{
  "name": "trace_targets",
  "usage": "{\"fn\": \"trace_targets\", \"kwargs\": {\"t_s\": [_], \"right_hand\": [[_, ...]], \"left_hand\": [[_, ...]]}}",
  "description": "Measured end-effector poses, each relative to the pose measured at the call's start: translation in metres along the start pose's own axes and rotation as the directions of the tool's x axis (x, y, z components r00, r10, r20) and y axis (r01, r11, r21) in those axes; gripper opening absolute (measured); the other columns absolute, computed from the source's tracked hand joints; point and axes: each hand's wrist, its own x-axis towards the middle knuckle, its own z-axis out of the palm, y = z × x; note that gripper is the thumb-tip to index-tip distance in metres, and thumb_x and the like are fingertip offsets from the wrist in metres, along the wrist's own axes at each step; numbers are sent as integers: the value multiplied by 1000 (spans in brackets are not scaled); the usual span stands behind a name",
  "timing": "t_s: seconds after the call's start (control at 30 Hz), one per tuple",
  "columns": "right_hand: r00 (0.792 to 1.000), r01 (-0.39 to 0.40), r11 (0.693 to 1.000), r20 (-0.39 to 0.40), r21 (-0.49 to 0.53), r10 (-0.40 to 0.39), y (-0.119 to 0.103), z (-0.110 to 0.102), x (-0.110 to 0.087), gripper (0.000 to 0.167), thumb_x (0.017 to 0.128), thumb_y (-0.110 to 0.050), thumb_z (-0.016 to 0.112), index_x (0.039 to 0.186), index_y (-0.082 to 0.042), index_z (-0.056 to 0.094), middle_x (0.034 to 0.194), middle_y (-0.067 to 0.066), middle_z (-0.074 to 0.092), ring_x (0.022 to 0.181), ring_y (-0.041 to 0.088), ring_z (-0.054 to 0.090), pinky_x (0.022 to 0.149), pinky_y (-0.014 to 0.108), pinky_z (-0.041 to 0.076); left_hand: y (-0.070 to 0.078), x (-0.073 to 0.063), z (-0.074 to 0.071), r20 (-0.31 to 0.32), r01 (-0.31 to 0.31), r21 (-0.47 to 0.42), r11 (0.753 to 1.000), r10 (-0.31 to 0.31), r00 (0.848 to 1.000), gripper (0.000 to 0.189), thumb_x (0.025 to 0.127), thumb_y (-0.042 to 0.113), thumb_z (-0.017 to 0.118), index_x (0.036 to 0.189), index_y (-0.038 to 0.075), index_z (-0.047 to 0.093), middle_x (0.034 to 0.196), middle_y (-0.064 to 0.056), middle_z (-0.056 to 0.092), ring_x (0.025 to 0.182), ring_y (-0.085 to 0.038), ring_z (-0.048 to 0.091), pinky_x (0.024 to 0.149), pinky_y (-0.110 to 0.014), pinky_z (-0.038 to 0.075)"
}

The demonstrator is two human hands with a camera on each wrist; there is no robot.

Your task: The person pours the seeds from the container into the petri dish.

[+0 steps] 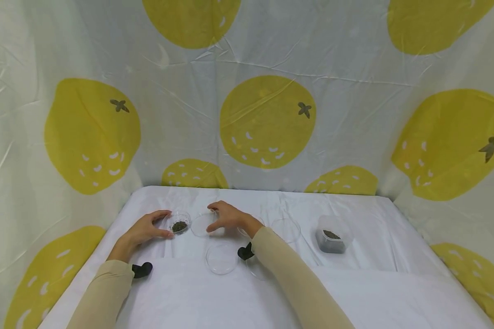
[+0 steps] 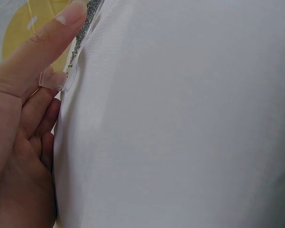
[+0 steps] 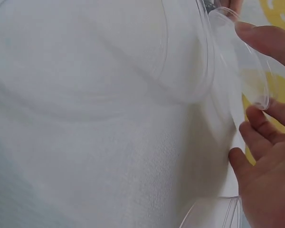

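Observation:
My left hand (image 1: 146, 227) holds a clear petri dish (image 1: 187, 218) by its sides, thumb at the near edge and fingers at the far edge. Dark green-grey flakes (image 1: 179, 226) lie in a small heap in it; the left wrist view catches part of them beside the thumb (image 2: 47, 45). Just to the right, my right hand (image 1: 230, 216) grips another clear round dish or lid (image 1: 200, 225) between thumb and fingers. In the right wrist view that clear disc (image 3: 249, 71) stands tilted between the thumb and a fingertip.
Several more clear round dishes lie on the white cloth, among them one in front (image 1: 221, 258) and one right of the right wrist (image 1: 286, 230). Farther right stands a translucent tub (image 1: 331, 246) with dark flakes. A lemon-print curtain (image 1: 267, 59) surrounds the table.

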Motion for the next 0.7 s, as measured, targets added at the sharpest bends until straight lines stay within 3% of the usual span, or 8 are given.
{"fn": "trace_targets", "kwargs": {"t_s": [0.13,0.33,0.5,0.7], "right_hand": [[1000,-11,992,1,127,11,0,1,-1,85,83,-32,88,153,-8,47,152,3,51,144,20,41,118,35,31],[1000,22,937,1,348,-24,-1,6,-1,88,85,-23,87,157,-7,40,156,2,49,149,19,34,119,39,29],[999,51,921,-19,387,-47,-4,9,1,88,85,-17,87,157,-4,39,157,7,47,149,20,33,119,37,29],[998,51,921,-40,386,-39,-7,11,3,88,84,-17,88,156,-4,41,153,1,50,148,18,36,118,34,31]], "left_hand": [[0,1,0,1,-1,-3,1000,1,1000,88,74,16,96,147,-5,52,155,-29,42,150,-47,22,119,-62,16],[-1,1,1,0,1,-12,1000,-1,1000,88,74,16,96,147,-6,51,155,-29,42,150,-47,22,119,-62,16],[-1,0,1,-5,3,-6,1000,-3,1000,88,73,16,96,147,-5,52,154,-28,43,150,-46,22,120,-61,15],[-2,1,1,-7,6,2,1000,-6,1000,88,73,17,96,146,-5,52,154,-29,43,150,-47,22,120,-62,15]]}}
